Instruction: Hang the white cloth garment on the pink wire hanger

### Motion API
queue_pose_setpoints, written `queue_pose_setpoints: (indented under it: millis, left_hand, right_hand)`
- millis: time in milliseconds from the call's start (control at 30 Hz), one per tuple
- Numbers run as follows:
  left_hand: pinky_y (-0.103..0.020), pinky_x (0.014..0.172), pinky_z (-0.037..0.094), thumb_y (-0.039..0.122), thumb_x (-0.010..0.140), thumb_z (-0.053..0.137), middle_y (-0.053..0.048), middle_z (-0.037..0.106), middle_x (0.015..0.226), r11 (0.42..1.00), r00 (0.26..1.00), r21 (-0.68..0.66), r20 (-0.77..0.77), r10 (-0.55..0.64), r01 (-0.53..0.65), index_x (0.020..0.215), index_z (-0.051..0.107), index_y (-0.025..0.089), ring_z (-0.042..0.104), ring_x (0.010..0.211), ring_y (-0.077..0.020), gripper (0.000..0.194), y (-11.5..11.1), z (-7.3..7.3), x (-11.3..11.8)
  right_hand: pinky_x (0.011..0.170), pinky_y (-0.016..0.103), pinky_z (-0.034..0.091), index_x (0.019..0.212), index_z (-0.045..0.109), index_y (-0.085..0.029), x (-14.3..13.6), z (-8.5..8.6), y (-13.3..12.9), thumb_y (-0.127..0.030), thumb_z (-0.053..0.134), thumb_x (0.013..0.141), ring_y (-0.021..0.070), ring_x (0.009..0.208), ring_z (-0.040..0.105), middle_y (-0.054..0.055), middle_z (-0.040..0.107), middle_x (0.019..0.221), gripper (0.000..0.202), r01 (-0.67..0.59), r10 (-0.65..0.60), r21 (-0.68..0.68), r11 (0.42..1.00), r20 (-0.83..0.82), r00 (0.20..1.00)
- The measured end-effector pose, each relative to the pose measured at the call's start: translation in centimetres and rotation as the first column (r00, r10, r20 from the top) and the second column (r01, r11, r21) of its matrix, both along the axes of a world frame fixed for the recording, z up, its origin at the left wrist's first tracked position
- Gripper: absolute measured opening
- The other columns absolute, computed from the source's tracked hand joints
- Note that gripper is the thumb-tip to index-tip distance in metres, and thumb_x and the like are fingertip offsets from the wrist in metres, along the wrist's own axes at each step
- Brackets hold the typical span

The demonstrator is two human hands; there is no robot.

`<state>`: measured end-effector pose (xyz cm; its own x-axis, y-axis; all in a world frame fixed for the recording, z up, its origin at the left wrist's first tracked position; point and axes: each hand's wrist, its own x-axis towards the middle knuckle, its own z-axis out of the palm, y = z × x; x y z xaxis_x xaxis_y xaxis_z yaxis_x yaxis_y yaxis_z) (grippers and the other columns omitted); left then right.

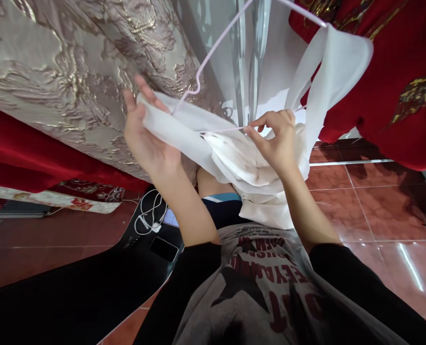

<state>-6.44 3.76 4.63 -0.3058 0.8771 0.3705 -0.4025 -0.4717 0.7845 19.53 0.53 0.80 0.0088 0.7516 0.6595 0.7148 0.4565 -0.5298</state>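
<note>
A white sheer garment (pixel 245 163) hangs on a thin pale pink clothes hanger (pixel 210 53), in front of my body. Between thumb and forefinger, my right hand (pixel 275 139) pinches the hanger's thin lower bar. My left hand (pixel 151 139) is palm up at the hanger's left end, its fingers spread under a strip of the white fabric. At the hanger's right end another loop of the garment drapes over the corner. The rest of the garment falls in folds towards my lap, below my right hand.
Shiny patterned beige fabric (pixel 91 81) hangs at the left, over red cloth (pixel 37 148). Red fabric with gold decoration (pixel 396 81) hangs at the right. A black seat (pixel 91 282) beside me bears a phone (pixel 163 249) and a white cable (pixel 150 218). The floor (pixel 371 206) is red tile.
</note>
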Motion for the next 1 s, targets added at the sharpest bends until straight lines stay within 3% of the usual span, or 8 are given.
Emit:
queue_pose_setpoints:
  millis: [100, 200, 333, 467, 567, 667, 867, 1000]
  left_hand:
    - [-0.049, 0.107, 0.053, 0.037, 0.100, 0.037, -0.005, 0.069, 0.131, 0.993, 0.996, -0.083, -0.034, 0.081, -0.084, 0.111, 0.057, 0.032, 0.037, 0.155, -0.0201, 0.023, -0.4, -4.5, -0.9]
    - [-0.040, 0.089, 0.059, 0.045, 0.099, 0.045, -0.003, 0.069, 0.131, 0.989, 0.998, -0.140, 0.026, 0.053, -0.048, 0.120, 0.057, 0.035, 0.046, 0.149, -0.0237, 0.027, -1.6, -7.1, 1.0]
    - [-0.027, 0.053, 0.051, 0.062, 0.097, 0.050, -0.007, 0.074, 0.118, 0.980, 0.990, -0.146, 0.027, -0.136, 0.138, 0.120, 0.060, 0.028, 0.073, 0.099, -0.0235, 0.042, -3.1, -6.0, 5.9]
    - [-0.024, 0.040, 0.032, 0.053, 0.096, 0.064, -0.003, 0.073, 0.089, 0.996, 0.996, -0.040, 0.004, -0.085, 0.085, 0.093, 0.055, 0.026, 0.055, 0.050, -0.0118, 0.029, -3.6, -4.0, 8.5]
    - [-0.026, 0.040, 0.028, 0.051, 0.099, 0.062, -0.004, 0.072, 0.089, 0.997, 0.997, 0.012, 0.007, -0.073, 0.073, 0.090, 0.055, 0.026, 0.046, 0.046, -0.0101, 0.027, -3.6, -4.1, 8.9]
    - [-0.026, 0.040, 0.026, 0.053, 0.101, 0.059, -0.004, 0.070, 0.089, 0.998, 0.999, 0.031, 0.011, -0.047, 0.046, 0.092, 0.055, 0.026, 0.044, 0.050, -0.0101, 0.029, -3.3, -4.8, 9.0]
    - [-0.026, 0.040, 0.019, 0.048, 0.108, 0.049, 0.000, 0.071, 0.089, 0.997, 0.997, 0.023, 0.027, -0.072, 0.071, 0.093, 0.051, 0.025, 0.032, 0.042, -0.0063, 0.028, -2.9, -5.3, 9.4]
    - [-0.026, 0.041, 0.022, 0.049, 0.106, 0.051, -0.001, 0.070, 0.088, 0.999, 0.999, -0.027, 0.021, -0.033, 0.034, 0.091, 0.051, 0.025, 0.032, 0.042, -0.0067, 0.028, -3.4, -4.7, 9.5]
  right_hand:
    - [0.109, 0.046, 0.037, 0.085, 0.064, -0.021, 0.1, 0.1, -0.1, -0.060, 0.051, 0.098, 0.0154, 0.082, 0.052, 0.000, 0.059, 0.076, 0.044, 0.011, -0.011, -0.031, 0.999, 0.002, 1.000]
    - [0.108, 0.046, 0.038, 0.091, 0.067, -0.021, -0.3, 0.2, -0.3, -0.052, 0.052, 0.100, 0.0163, 0.086, 0.055, 0.002, 0.065, 0.083, 0.036, -0.020, 0.021, -0.076, 0.997, 0.012, 1.000]
    - [0.108, 0.045, 0.040, 0.108, 0.070, -0.024, -1.2, 1.2, -1.0, -0.036, 0.051, 0.101, 0.0178, 0.099, 0.061, 0.003, 0.072, 0.102, 0.024, -0.124, 0.126, -0.119, 0.985, 0.009, 0.992]
    - [0.113, 0.048, 0.041, 0.124, 0.066, -0.028, 0.0, 1.8, -2.4, -0.042, 0.053, 0.099, 0.0219, 0.123, 0.060, 0.004, 0.069, 0.128, 0.031, -0.275, 0.279, -0.085, 0.958, 0.044, 0.959]
    - [0.112, 0.050, 0.045, 0.131, 0.061, -0.026, 2.8, 0.9, -2.8, -0.047, 0.051, 0.099, 0.0253, 0.132, 0.057, 0.010, 0.061, 0.139, 0.040, -0.041, 0.061, 0.146, 0.988, -0.129, 0.990]
    - [0.120, 0.054, 0.038, 0.147, 0.045, -0.026, 5.7, -0.3, -2.2, -0.051, 0.058, 0.095, 0.0304, 0.146, 0.045, 0.016, 0.043, 0.156, 0.059, 0.346, -0.238, 0.229, 0.910, -0.395, 0.887]
    - [0.104, 0.053, 0.051, 0.145, 0.037, -0.027, 5.8, -2.5, -0.1, -0.056, 0.060, 0.091, 0.0265, 0.116, 0.064, 0.014, 0.059, 0.128, 0.066, 0.002, 0.019, 0.050, 0.999, -0.414, 0.910]
    - [0.089, 0.050, 0.057, 0.140, 0.031, -0.030, 4.0, -3.5, 0.6, -0.060, 0.059, 0.090, 0.0225, 0.096, 0.068, 0.010, 0.061, 0.118, 0.065, 0.155, -0.073, 0.112, 0.982, -0.531, 0.844]
